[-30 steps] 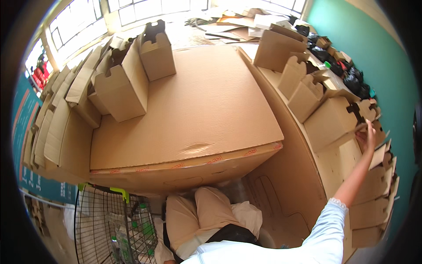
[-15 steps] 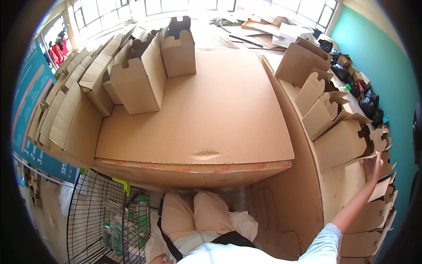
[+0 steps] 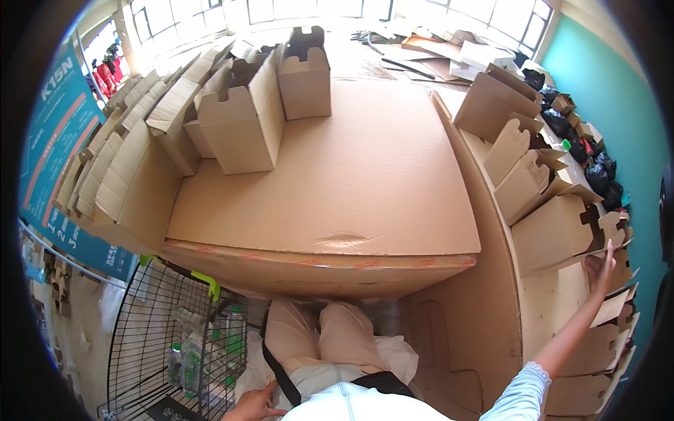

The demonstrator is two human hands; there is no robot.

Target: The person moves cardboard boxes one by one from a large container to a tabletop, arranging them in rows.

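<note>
Your right hand [image 3: 602, 268] has slid nearer along the right-hand row of flat cardboard box blanks [image 3: 554, 231] over the last second, and your view has swung left. The hand now rests on the edge of a flat blank [image 3: 609, 245] that juts out near the close end of the row, fingers [image 3: 609, 249] extended and spread; whether they have pinched it I cannot tell. Judging by that, you are picking out a sheet, not yet lifting one. Your left hand [image 3: 254, 403] lies low by your lap, fingers loosely curled, holding nothing. The broad cardboard-covered tabletop [image 3: 330, 182] carries two upright folded boxes [image 3: 242, 123] at its far left.
</note>
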